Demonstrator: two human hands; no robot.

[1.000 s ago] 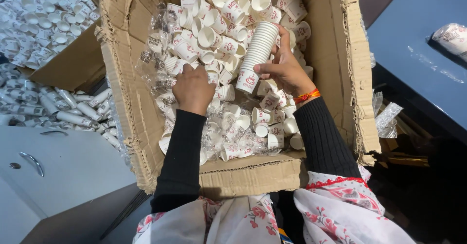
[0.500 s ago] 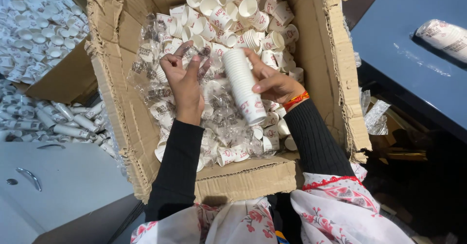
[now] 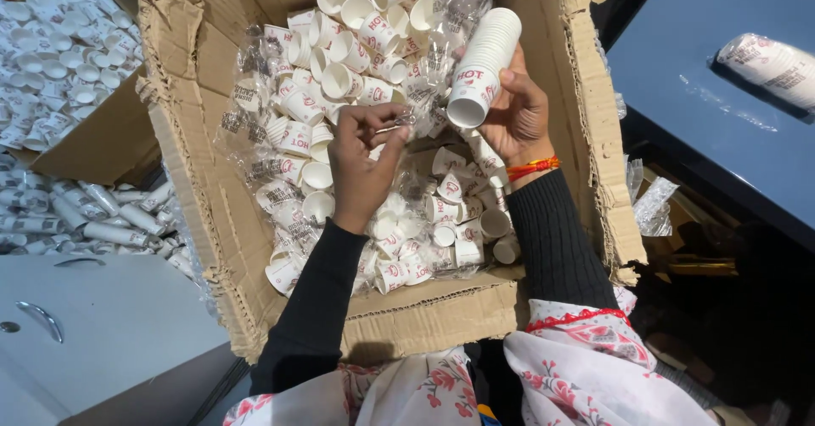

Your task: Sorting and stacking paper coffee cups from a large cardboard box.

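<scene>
Two hands [image 3: 361, 167], one cup stack [image 3: 484, 65], two cartons [image 3: 204, 222]

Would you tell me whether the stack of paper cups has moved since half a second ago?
Yes. The stack of paper cups in the right hand has swung up toward the cardboard box's far right corner.

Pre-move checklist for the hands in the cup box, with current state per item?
1. Right hand grips the stack of paper cups: ok.
2. Stack clear of the loose cups: ok, held above them.
3. Left hand fingers pinched together over the cups: ok; what they pinch: cannot tell.
4. Clear plastic liner free of both hands: cannot tell.
5. Cardboard box flaps open: ok, edges torn.
6. Stack nested straight: ok.
</scene>
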